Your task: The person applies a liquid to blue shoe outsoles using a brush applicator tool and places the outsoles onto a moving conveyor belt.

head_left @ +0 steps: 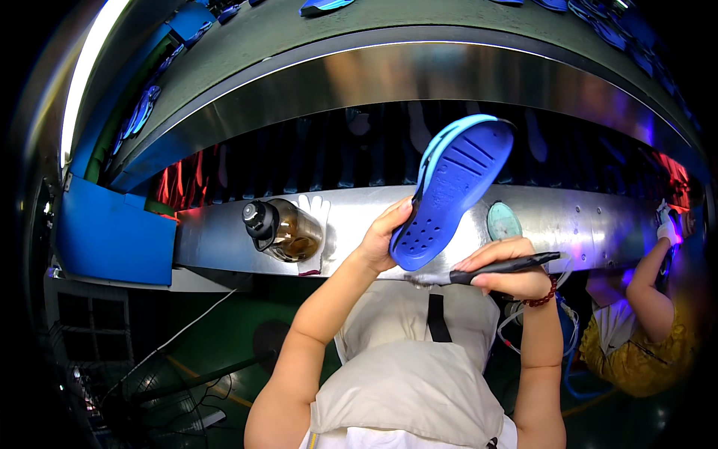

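Note:
My left hand (386, 233) is closed on the heel end of a blue shoe sole (456, 187), tilted up with its toe pointing away to the right. The sole has grooves toward the toe, small holes at the heel and a light-blue rim. Lower right, my right hand (513, 269) grips a black pen-shaped tool (516, 265). Its dark tip points left, just below the heel, apart from the sole; what the tip is made of is unclear. A thin clear tube runs by its back end. Beyond this hand lies a small pale-green oval dish (503, 221) on the metal ledge.
A brown drink bottle with a black lid (284, 230) lies beside a white glove (320, 217) on the metal ledge (359, 209). Behind the ledge rises a conveyor (449, 49) carrying blue soles. At right, another person's gloved hand (666, 226) works nearby. Tubes (572, 322) hang below.

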